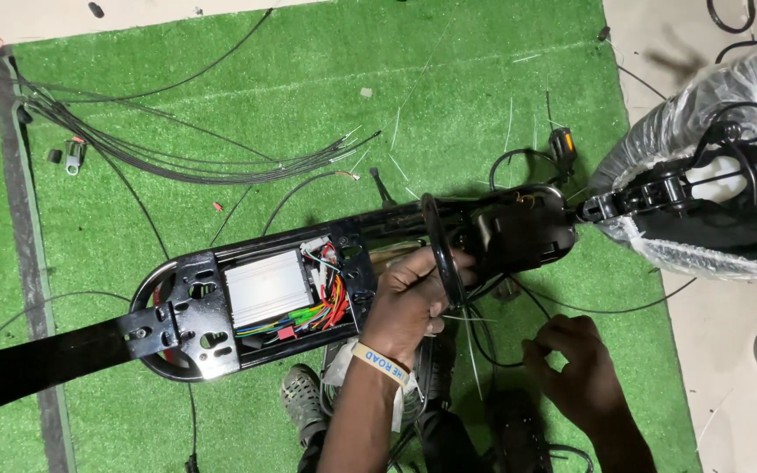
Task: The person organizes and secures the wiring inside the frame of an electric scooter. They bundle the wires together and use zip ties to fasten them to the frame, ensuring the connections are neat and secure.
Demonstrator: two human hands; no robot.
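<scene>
Gripping black frame, left hand

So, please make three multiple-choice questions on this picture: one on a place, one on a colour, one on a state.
1. Where does the silver box sit?
A. inside the black frame
B. on the bare floor
C. in the right hand

2. What colour is the mat?
A. blue
B. green
C. red

3. What is the left hand doing?
A. lying flat on the mat
B. hanging free in the air
C. gripping a black ring

Answers:
1 A, the frame's walls surround the box.
2 B, it looks like green turf.
3 C, its fingers wrap around the ring, while the right hand pinches a thin black cable.
</scene>
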